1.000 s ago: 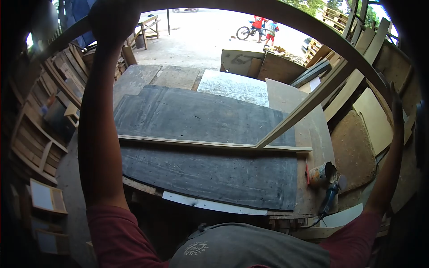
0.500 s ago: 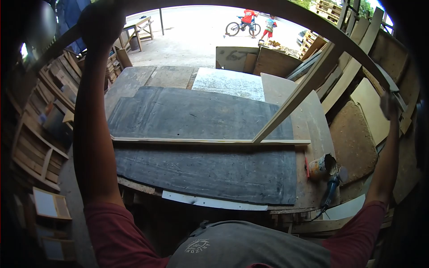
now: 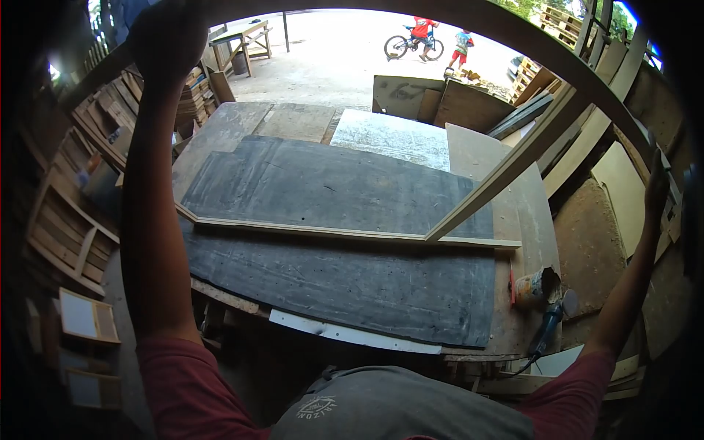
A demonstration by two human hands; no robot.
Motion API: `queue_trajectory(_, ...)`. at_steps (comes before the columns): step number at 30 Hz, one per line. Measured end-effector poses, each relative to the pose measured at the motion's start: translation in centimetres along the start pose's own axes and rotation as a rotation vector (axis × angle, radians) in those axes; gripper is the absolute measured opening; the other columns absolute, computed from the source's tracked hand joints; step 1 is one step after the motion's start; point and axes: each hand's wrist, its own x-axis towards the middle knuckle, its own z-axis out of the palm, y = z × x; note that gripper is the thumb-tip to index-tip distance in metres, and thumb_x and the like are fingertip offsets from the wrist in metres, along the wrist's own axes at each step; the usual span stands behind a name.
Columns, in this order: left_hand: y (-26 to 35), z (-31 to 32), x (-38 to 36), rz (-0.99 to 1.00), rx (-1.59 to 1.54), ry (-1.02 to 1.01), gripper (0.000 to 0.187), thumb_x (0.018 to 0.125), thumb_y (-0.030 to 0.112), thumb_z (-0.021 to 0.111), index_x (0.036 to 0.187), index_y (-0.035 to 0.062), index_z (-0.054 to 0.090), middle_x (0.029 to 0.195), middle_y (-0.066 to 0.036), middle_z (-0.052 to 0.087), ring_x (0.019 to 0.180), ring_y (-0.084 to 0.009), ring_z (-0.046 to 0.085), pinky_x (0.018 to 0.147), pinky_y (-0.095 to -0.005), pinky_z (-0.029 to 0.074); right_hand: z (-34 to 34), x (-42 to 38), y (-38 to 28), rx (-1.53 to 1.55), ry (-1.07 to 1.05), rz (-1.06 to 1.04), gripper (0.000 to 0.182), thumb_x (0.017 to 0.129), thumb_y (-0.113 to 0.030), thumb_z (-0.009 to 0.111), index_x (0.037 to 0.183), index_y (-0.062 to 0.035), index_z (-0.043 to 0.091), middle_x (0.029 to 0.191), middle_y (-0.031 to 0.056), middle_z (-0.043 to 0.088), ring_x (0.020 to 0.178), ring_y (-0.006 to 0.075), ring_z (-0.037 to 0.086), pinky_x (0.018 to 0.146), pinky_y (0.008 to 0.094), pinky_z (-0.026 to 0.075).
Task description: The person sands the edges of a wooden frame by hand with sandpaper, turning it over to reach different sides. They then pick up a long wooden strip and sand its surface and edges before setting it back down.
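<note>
A pale wooden frame [image 3: 330,232] stands on edge on the dark sheet [image 3: 345,286] covering the worktable. Its long top bar arches close across the upper view, and a slanting crosspiece [image 3: 506,165] joins the top bar to the bottom one. My left hand [image 3: 170,44], dark in shadow, is closed around the top bar at the upper left. At the far right, my right hand [image 3: 657,183] holds the other end of that bar; its fingers show only partly.
An angle grinder [image 3: 544,326] and a tin can [image 3: 534,284] sit at the table's right edge. Boards [image 3: 579,242] lean at right; small frames [image 3: 88,315] stand at lower left. Beyond the table are two people, one with a bicycle [image 3: 414,48].
My view has turned slightly, so the table and background sit a little further right. Both hands keep hold of the frame, which stays standing on the table.
</note>
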Motion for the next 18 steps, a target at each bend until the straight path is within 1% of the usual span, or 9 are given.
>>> queue_trajectory(3, -0.3, -0.3, 0.1, 0.002, 0.072, -0.111, 0.052, 0.101, 0.039, 0.045, 0.066, 0.0009, 0.05, 0.06, -0.021, 0.048, 0.058, -0.0374, 0.053, 0.061, -0.0473, 0.037, 1.9, -0.2, 1.9, -0.03, -0.107, -0.041, 0.052, 0.1, -0.005, 0.038, 0.152, -0.0052, 0.032, 0.127, 0.0229, 0.06, 0.109, 0.0295, 0.063, 0.09, 0.0373, 0.05)
queue_trajectory(7, 0.1, -0.7, 0.3, -0.053, 0.052, -0.106, 0.052, 0.101, 0.039, 0.046, 0.065, 0.0011, 0.05, 0.06, -0.021, 0.049, 0.058, -0.0379, 0.053, 0.061, -0.0478, 0.037, 2.0, 0.0, 3.2, -0.024, 0.014, -0.181, 0.063, 0.095, 0.008, 0.041, 0.155, -0.0056, 0.025, 0.128, 0.025, 0.06, 0.102, 0.0334, 0.065, 0.082, 0.0403, 0.053)
queue_trajectory(8, 0.2, -0.9, 0.2, -0.031, 0.043, -0.073, 0.052, 0.101, 0.038, 0.046, 0.065, 0.0011, 0.051, 0.061, -0.022, 0.049, 0.058, -0.038, 0.054, 0.061, -0.0479, 0.037, 2.7, -0.7, 4.1, -0.044, -0.089, -0.1, 0.063, 0.094, 0.008, 0.041, 0.154, -0.0048, 0.027, 0.132, 0.0253, 0.058, 0.113, 0.0354, 0.063, 0.093, 0.0411, 0.051)
queue_trajectory(9, 0.4, -0.9, 0.1, -0.005, 0.028, -0.048, 0.051, 0.101, 0.038, 0.046, 0.065, 0.0011, 0.051, 0.061, -0.022, 0.05, 0.058, -0.0381, 0.054, 0.06, -0.0481, 0.036, 2.9, -1.4, 4.2, -0.045, -0.097, -0.099, 0.063, 0.094, 0.008, 0.041, 0.154, -0.0048, 0.027, 0.132, 0.0253, 0.058, 0.113, 0.0354, 0.063, 0.093, 0.0411, 0.051)
queue_trajectory(10, 0.3, -0.9, 0.0, -0.006, 0.024, -0.049, 0.051, 0.101, 0.038, 0.046, 0.065, 0.0011, 0.051, 0.061, -0.022, 0.05, 0.058, -0.0381, 0.054, 0.06, -0.0481, 0.036, 3.1, -1.5, 4.3, -0.063, -0.105, -0.076, 0.064, 0.093, 0.008, 0.042, 0.154, -0.005, 0.027, 0.125, 0.0253, 0.059, 0.107, 0.0352, 0.064, 0.088, 0.0411, 0.052)
queue_trajectory(12, -1.2, -0.5, -0.2, 0.173, 0.213, 0.036, 0.049, 0.1, 0.036, 0.047, 0.067, 0.0013, 0.053, 0.063, -0.022, 0.052, 0.059, -0.0381, 0.054, 0.06, -0.0482, 0.037, 3.8, -0.9, 4.6, -0.103, -0.115, -0.034, 0.067, 0.092, 0.009, 0.045, 0.155, -0.0054, 0.026, 0.111, 0.0255, 0.061, 0.094, 0.0349, 0.065, 0.078, 0.041, 0.053)
queue_trajectory(14, -8.1, 6.4, -1.0, 0.046, 0.209, 0.007, 0.049, 0.101, 0.036, 0.047, 0.067, 0.0015, 0.053, 0.063, -0.022, 0.052, 0.059, -0.0383, 0.055, 0.059, -0.0483, 0.037, 4.1, -0.6, 4.6, -0.139, -0.128, 0.003, 0.07, 0.091, 0.01, 0.048, 0.155, -0.0058, 0.025, 0.097, 0.0256, 0.063, 0.081, 0.0345, 0.066, 0.068, 0.0409, 0.053)
queue_trajectory(16, -7.7, 6.0, -1.2, -0.087, 0.208, -0.015, 0.048, 0.101, 0.035, 0.047, 0.067, 0.0016, 0.053, 0.063, -0.022, 0.052, 0.059, -0.0386, 0.055, 0.059, -0.0485, 0.037, 0.1, 0.1, 0.6, -0.136, -0.148, 0.018, 0.072, 0.088, 0.009, 0.049, 0.155, -0.0057, 0.027, 0.085, 0.0226, 0.063, 0.07, 0.0326, 0.064, 0.061, 0.0411, 0.051)
queue_trajectory(18, 0.2, -1.7, -0.2, 0.0, -0.035, -0.028, 0.05, 0.101, 0.036, 0.047, 0.066, 0.0015, 0.052, 0.062, -0.022, 0.051, 0.058, -0.0399, 0.054, 0.059, -0.0487, 0.037, 0.4, -1.3, 2.8, -0.133, -0.06, -0.022, 0.073, 0.088, 0.007, 0.05, 0.155, -0.0055, 0.025, 0.085, 0.0226, 0.063, 0.069, 0.0323, 0.064, 0.059, 0.0417, 0.05)
